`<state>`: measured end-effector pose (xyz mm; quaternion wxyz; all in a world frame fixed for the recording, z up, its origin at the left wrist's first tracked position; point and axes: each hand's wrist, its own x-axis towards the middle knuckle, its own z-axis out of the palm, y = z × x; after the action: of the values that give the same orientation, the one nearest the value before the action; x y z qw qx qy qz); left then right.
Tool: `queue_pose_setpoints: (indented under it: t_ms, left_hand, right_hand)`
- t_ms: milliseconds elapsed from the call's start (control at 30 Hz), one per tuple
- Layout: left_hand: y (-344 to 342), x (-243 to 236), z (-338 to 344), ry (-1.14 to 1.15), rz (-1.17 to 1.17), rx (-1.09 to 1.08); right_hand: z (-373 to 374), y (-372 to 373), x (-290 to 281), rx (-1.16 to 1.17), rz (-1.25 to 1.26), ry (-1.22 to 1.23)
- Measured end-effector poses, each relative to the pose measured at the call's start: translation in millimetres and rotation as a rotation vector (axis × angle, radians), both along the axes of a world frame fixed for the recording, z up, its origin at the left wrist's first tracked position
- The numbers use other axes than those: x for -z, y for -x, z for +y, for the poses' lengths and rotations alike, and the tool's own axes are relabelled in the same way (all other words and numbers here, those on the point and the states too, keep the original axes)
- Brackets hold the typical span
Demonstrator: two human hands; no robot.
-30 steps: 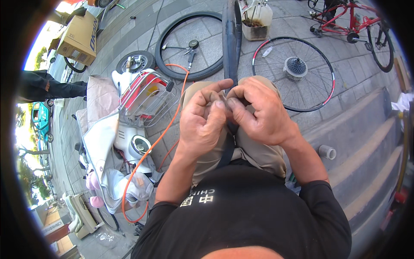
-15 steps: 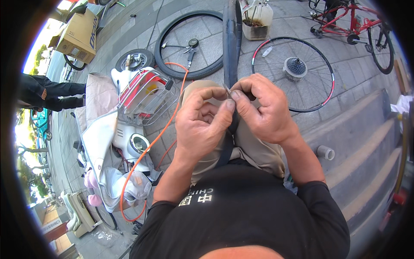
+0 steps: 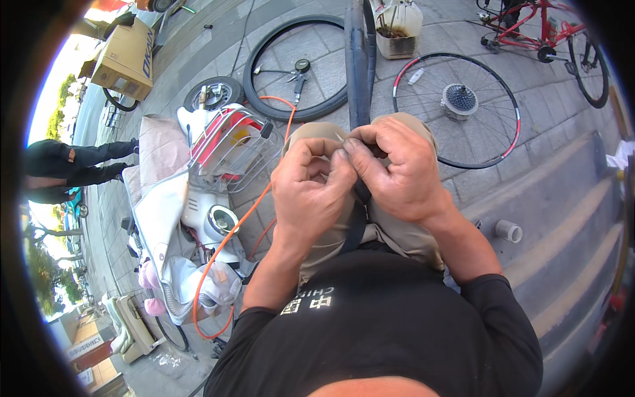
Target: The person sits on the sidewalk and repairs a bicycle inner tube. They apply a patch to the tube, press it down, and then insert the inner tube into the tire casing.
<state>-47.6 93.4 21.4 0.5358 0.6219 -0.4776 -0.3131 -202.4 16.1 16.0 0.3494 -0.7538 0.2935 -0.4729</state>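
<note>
Two bare hands, left (image 3: 309,188) and right (image 3: 398,169), fingertips pinched narrow around one small pale sliver (image 3: 340,137), mostly hidden, near the lower visible end of one smooth, dark rubber tube (image 3: 357,73), cut off above. Left of the tube: one ribbed black tyre (image 3: 253,86); right: one wire-spoked wheel (image 3: 458,102).

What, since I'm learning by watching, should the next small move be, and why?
Perhaps ease the right hand slightly away from the left hand: their fingertips crowd together around a small pale piece, barely visible, so a gap might expose it.
</note>
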Motion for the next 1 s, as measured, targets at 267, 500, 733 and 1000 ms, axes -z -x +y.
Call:
queue_pose_setpoints:
  t_ms: [267,500,733,1000]
  left_hand:
    - [0.5,1.2,-6.1,-0.001,0.219,0.042]
    - [-1.4,6.9,-6.9,0.043,0.219,0.048]
    - [-1.1,-5.6,-0.8,0.074,0.027,0.02]
    - [-8.7,-2.2,2.4,0.046,-0.115,-0.041]
  right_hand:
    - [2.8,-2.3,-0.9,-0.028,-0.004,-0.112]
    - [4.1,0.9,-10.4,-0.124,-0.109,-0.418]
    - [0.3,-3.9,-5.3,-0.18,-0.192,-0.54]
    - [7.7,-15.3,1.5,-0.041,-0.099,-0.358]
